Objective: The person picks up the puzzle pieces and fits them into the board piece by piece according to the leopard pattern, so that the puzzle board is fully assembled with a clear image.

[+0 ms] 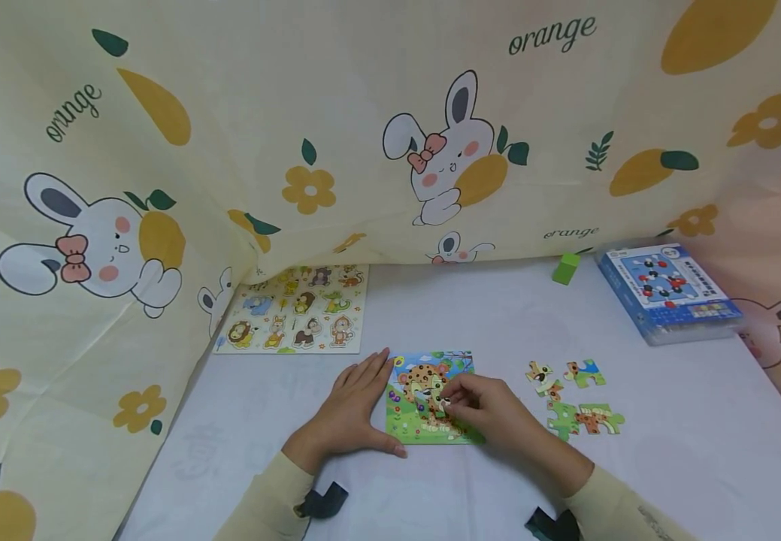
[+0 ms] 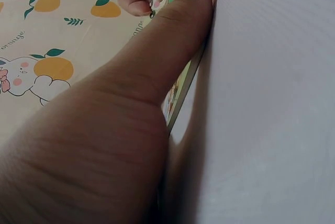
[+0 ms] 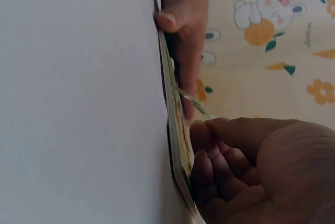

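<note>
Green puzzle board (image 1: 405, 433), lower centre of the head view: the right hand (image 1: 494, 409) pinches a piece (image 3: 193, 101) (tilted) over it; the left hand (image 1: 355, 409), fingers together, thumb out, flanks it.

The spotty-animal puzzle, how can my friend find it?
On the white tabletop, find the big board of many little animals at the back left. Nearer the camera and a bit to the right lies the spotty-animal puzzle. Unlike that board and the loose pieces to its right, it shows one big spotted face, with green below.
</note>
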`<state>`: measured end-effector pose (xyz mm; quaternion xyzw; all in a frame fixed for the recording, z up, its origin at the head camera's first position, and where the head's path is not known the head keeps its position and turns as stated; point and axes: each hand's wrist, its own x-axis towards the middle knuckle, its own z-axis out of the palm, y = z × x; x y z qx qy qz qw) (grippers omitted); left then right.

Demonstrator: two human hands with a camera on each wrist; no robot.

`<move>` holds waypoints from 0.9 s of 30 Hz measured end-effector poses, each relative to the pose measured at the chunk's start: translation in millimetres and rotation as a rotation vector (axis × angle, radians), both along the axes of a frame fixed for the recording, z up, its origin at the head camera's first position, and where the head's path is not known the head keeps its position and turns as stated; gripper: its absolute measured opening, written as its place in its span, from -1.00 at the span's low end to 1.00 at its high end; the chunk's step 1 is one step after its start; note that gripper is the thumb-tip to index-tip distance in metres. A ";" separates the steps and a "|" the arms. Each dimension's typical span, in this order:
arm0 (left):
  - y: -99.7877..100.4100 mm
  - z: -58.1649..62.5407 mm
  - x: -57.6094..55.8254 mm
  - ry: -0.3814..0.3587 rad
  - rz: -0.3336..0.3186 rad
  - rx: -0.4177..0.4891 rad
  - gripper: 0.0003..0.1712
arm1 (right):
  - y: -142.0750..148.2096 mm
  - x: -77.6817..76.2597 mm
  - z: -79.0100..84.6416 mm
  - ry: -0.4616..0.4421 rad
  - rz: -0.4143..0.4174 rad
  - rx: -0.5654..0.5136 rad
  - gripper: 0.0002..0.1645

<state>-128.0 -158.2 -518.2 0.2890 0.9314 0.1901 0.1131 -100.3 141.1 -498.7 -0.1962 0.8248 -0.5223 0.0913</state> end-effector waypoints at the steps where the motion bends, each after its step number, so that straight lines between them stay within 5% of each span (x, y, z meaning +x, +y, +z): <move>1: -0.1 0.3 -0.1 0.000 -0.001 0.003 0.76 | -2.7 -0.2 -1.0 0.008 0.003 0.003 -0.88; 15: 0.3 3.4 0.5 0.017 -0.006 0.023 0.74 | -36.3 -6.6 -6.3 0.096 -0.041 0.111 -0.88; 27: 0.0 -0.2 0.3 0.016 -0.005 0.009 0.73 | -54.5 -10.6 -6.3 0.077 -0.146 0.240 -0.82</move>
